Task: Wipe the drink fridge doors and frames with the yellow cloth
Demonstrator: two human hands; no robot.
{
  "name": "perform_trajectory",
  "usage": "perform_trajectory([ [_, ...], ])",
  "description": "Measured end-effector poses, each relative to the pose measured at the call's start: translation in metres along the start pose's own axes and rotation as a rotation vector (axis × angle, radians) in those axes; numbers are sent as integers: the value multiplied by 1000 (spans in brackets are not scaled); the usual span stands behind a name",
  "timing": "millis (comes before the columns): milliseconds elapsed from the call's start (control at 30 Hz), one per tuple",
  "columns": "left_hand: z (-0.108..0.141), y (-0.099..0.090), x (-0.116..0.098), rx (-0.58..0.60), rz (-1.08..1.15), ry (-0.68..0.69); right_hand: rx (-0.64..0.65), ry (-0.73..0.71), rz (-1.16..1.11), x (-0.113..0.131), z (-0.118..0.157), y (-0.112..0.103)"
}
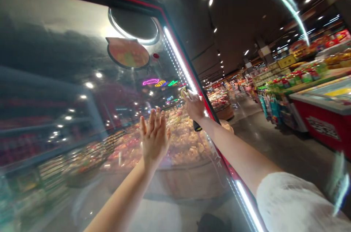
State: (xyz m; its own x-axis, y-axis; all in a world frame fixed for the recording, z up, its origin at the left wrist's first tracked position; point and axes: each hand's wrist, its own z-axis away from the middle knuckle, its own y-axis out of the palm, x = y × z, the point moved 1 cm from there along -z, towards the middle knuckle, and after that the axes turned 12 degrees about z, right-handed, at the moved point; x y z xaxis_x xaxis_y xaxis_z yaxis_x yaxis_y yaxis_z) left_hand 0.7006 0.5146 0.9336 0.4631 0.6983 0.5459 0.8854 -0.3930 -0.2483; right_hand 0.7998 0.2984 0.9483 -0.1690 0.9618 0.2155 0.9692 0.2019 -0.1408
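Observation:
A large glass pane in a black and red frame stands tilted in the view, with a bright white light strip along its right side. My left hand is raised against the pane, palm towards it, fingers stretched out and a little apart, holding nothing. Near the light strip, my right hand is closed round a yellow and black tool. Its dark end shows below my hand and a yellowish part above. The fingers hide the rest, so its exact kind is unclear.
Reflections of lamps and food displays cover the pane. An orange rounded sign shows in the glass. To the right runs an aisle floor, flanked by stacked goods and a red chest freezer.

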Motion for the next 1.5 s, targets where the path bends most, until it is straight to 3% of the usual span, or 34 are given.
perform_trajectory([
  [67, 2, -3, -1, 6, -13, 7, 15, 14, 10, 0, 24, 0],
  [133, 2, -6, -1, 10, -29, 29, 31, 57, -1, 5, 23, -2],
  [267, -4, -5, 3, 10, -48, 42, 76, 125, -54, 20, -48, -12],
  [333, -6, -3, 4, 11, -50, 21, 97, 79, -67, 23, -86, -16],
  [400, -7, -2, 4, 14, -53, 5, 99, 37, -56, 22, -105, -18],
  [500, -3, -1, 2, 26, -56, -20, 83, 14, -14, 14, -88, -15],
  [700, 11, -4, -2, 30, -52, -42, 92, 15, 2, -10, 41, -5],
  [800, 15, -9, -3, 45, -67, -36, 78, -1, -30, -19, 68, 0],
  [1033, 15, -21, 1, 64, -70, -67, -35, 26, -177, 9, 7, 2],
  [1100, 15, -24, 1, 72, -80, -68, -27, -96, -203, 12, 16, -2],
  [1200, 18, -30, 3, 79, -75, -73, -20, -250, -272, -2, 42, -7],
  [1267, 21, -35, 5, 80, -64, -74, -61, -200, -330, -15, 45, -8],
  [1333, 23, -38, 9, 75, -64, -76, -124, -74, -371, -19, 27, -8],
  [1433, 26, -41, 11, 65, -76, -75, -190, 54, -412, 5, -16, -8],
  [1500, 27, -43, 11, 70, -84, -73, -191, 23, -431, 31, -30, -10],
])
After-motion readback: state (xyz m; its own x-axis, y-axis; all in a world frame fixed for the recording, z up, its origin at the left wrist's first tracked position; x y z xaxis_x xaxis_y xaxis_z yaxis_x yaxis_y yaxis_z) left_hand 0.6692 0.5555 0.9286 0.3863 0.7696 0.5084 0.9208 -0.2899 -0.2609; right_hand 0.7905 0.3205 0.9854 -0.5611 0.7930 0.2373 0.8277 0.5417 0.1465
